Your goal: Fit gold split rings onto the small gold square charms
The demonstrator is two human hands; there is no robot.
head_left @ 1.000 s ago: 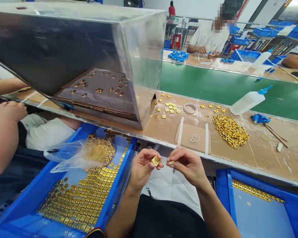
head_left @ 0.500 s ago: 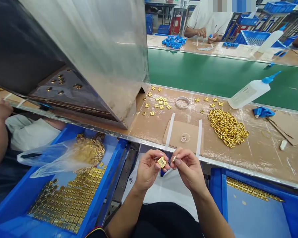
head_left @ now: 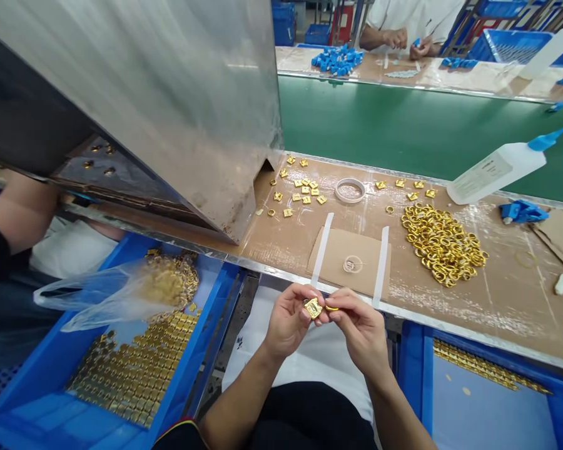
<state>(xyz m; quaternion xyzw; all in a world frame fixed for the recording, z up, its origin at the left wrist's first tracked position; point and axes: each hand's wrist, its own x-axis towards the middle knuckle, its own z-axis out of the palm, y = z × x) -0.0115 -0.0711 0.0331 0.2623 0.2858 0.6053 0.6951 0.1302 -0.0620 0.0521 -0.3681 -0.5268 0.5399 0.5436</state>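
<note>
Between the thumb and fingers of my left hand (head_left: 285, 325) is a square gold metal piece (head_left: 313, 307), its recessed face turned up. My right hand (head_left: 362, 328) pinches a small gold ring (head_left: 331, 308), seen edge-on right beside the square piece; whether the two touch I cannot tell. Both hands are in front of the bench edge, above my lap. Beyond them a cardboard pad (head_left: 344, 247) is taped to the bench, with a small clear round item (head_left: 352, 264) on it. To the right lies a heap of gold rings (head_left: 443, 244).
Loose square gold pieces (head_left: 306, 190) and a white tape roll (head_left: 349, 190) lie on the bench. A metal hood (head_left: 206, 125) stands left, a squeeze bottle (head_left: 497, 172) right. Blue drawers (head_left: 206, 337) flank my lap. People sit at left and across the green belt (head_left: 380, 119).
My right hand has come closer to my left, and its small piece now shows as a thin gold edge beside the square piece. The camera view has shifted slightly.
</note>
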